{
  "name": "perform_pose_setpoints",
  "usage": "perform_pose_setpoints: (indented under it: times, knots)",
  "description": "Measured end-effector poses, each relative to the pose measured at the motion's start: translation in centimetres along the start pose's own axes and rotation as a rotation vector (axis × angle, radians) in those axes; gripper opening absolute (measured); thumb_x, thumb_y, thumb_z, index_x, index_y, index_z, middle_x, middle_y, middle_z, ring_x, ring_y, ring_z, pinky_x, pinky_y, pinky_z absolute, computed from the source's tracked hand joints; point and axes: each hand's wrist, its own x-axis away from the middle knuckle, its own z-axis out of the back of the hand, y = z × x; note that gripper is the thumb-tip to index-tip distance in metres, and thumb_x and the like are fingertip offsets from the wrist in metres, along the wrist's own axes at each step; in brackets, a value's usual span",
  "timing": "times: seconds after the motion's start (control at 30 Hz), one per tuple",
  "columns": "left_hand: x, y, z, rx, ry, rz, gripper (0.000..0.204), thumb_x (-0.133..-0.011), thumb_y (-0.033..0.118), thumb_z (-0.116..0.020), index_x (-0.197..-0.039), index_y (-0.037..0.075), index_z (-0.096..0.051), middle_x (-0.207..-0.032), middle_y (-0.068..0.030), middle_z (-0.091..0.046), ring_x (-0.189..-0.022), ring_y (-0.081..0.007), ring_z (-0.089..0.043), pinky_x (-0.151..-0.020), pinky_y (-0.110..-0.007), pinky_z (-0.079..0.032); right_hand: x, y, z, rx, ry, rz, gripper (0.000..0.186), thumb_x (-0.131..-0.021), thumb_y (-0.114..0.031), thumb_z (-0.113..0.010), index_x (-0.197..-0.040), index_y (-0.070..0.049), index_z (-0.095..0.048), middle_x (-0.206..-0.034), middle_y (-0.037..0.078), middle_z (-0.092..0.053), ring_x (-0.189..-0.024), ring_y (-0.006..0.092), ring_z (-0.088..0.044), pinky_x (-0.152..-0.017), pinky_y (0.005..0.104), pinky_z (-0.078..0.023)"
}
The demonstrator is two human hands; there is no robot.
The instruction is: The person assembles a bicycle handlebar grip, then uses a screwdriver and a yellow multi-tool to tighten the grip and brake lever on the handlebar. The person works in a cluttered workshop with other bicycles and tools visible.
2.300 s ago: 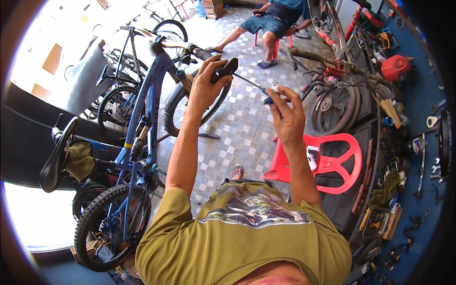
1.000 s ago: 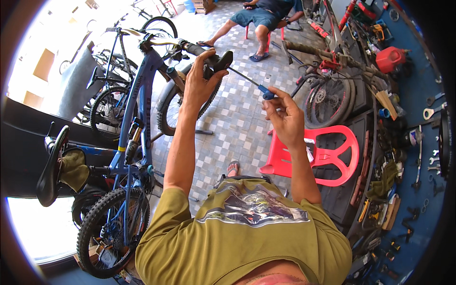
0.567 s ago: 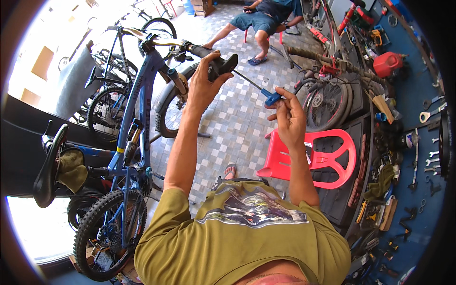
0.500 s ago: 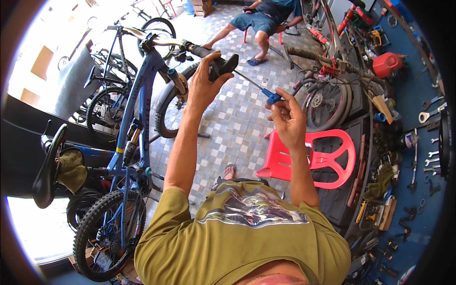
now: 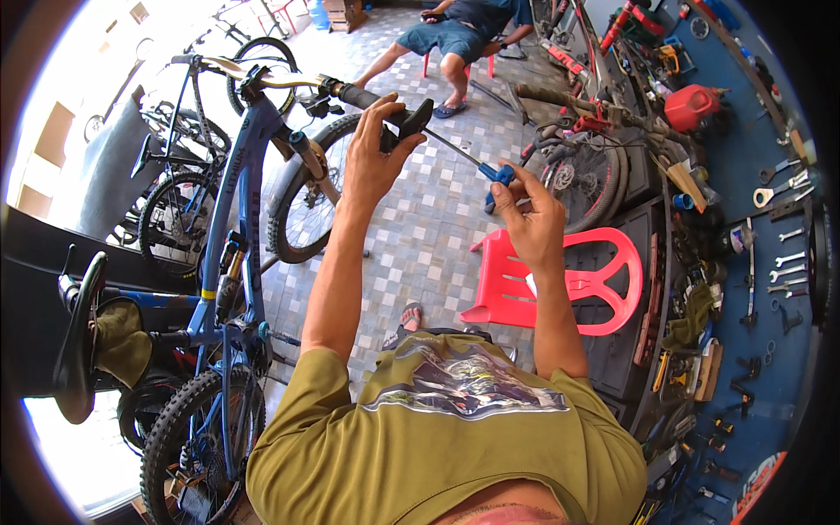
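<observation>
Both hands work at the end of a bicycle handlebar.
Right hand (image 5: 527,219) closes around a blue-handled screwdriver (image 5: 495,176) whose thin metal shaft runs up-left to the black rubber grip (image 5: 404,122); left hand (image 5: 372,157) clasps that grip on the blue-framed bicycle (image 5: 236,210). Beyond, a red plastic chair (image 5: 569,284) stands on the tiled floor (image 5: 420,236).
</observation>
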Motion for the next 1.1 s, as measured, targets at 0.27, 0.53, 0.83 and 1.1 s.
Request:
perform_pose_setpoints:
  times: [0.27,0.53,0.83,1.1]
  knots:
    - [0.0,-0.8,-0.3,0.038,0.028,-0.028,0.055,-0.082,0.024,-0.086,-0.128,0.009,-0.060,-0.140,-0.0116,-0.061,-0.117,-0.0338,-0.066,-0.087,-0.041,-0.059,0.2,-0.9,-1.2,-0.478,0.001,-0.229,0.030,-0.102,-0.014,-0.065,-0.130,-0.007,-0.057,-0.076,0.000,-0.065,-0.062,0.0041,-0.055,-0.055,0.0203,-0.044]
    - [0.0,-1.4,-0.9,0.097,0.046,-0.023,0.058,-0.080,0.018,-0.083,-0.131,0.009,-0.056,-0.137,-0.0102,-0.058,-0.103,-0.0305,-0.071,-0.076,-0.040,-0.060,0.7,-0.3,-0.3,-0.315,-0.123,-0.169,0.023,-0.100,0.000,-0.056,-0.123,-0.002,-0.059,-0.092,0.000,-0.062,-0.073,0.0041,-0.053,-0.064,0.0199,-0.046]
    - [-0.9,-2.9,-1.4,0.226,0.018,-0.041,0.056,-0.072,0.011,-0.086,-0.121,0.006,-0.060,-0.138,-0.0166,-0.051,-0.090,-0.0221,-0.071,-0.063,-0.033,-0.059,1.6,-1.1,0.2,0.201,-0.147,-0.074,0.055,-0.087,0.009,-0.070,-0.136,0.000,-0.048,-0.121,0.022,-0.070,-0.102,0.0213,-0.073,-0.082,0.0313,-0.060]
    - [-0.8,-4.6,-3.5,0.304,0.163,-0.170,0.056,-0.068,0.005,-0.083,-0.119,0.001,-0.060,-0.130,-0.0216,-0.053,-0.101,-0.0306,-0.066,-0.077,-0.038,-0.058,0.3,-1.5,-0.7,0.611,-0.059,0.132,0.062,-0.084,0.002,-0.079,-0.141,0.001,-0.054,-0.118,0.022,-0.072,-0.102,0.0332,-0.073,-0.085,0.0396,-0.061]
